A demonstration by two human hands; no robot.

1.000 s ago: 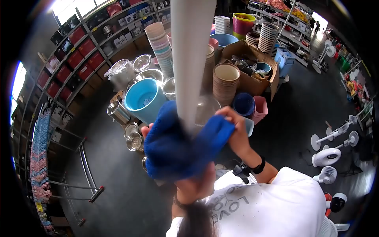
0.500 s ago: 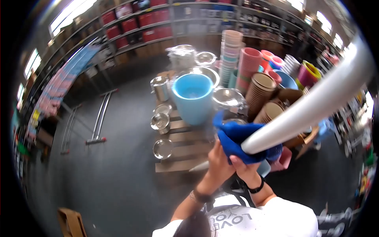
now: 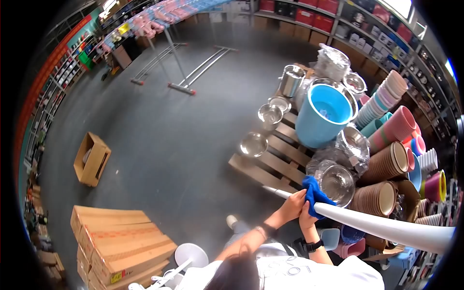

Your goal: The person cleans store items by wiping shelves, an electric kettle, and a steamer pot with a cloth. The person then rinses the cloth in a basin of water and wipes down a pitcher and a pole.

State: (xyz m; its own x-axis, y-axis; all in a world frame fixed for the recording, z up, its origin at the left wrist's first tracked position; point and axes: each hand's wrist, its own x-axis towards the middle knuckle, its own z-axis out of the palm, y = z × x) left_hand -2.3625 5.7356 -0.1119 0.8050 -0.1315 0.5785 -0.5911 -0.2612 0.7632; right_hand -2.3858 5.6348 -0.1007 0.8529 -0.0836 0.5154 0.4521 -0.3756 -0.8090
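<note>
A long white pole (image 3: pixel 382 226) runs from the right edge past both hands, and its thin end (image 3: pixel 275 191) points left above the pallet. Bunched around the pole is a blue cloth (image 3: pixel 316 194). The fingers of my left hand (image 3: pixel 293 205) are closed on the cloth at the pole, on its thin-end side. Close beside it, my right hand (image 3: pixel 307 217) is closed on the cloth from below, wearing a black watch. Parts of the fingers are hidden by the cloth.
A wooden pallet (image 3: pixel 263 173) ahead carries a light blue bucket (image 3: pixel 316 123), steel pots and bowls. Stacked brown bins (image 3: pixel 384 166) stand right. Cardboard boxes (image 3: pixel 125 237), a white round base (image 3: pixel 191 255) and an open carton (image 3: pixel 92 159) are at left. A metal rack (image 3: pixel 181 88) stands farther off.
The view has turned left, so the pallet and bucket now appear farther right. The pole has swung from steeply raised in view to nearly level. Both hands still hold the blue cloth around it.
</note>
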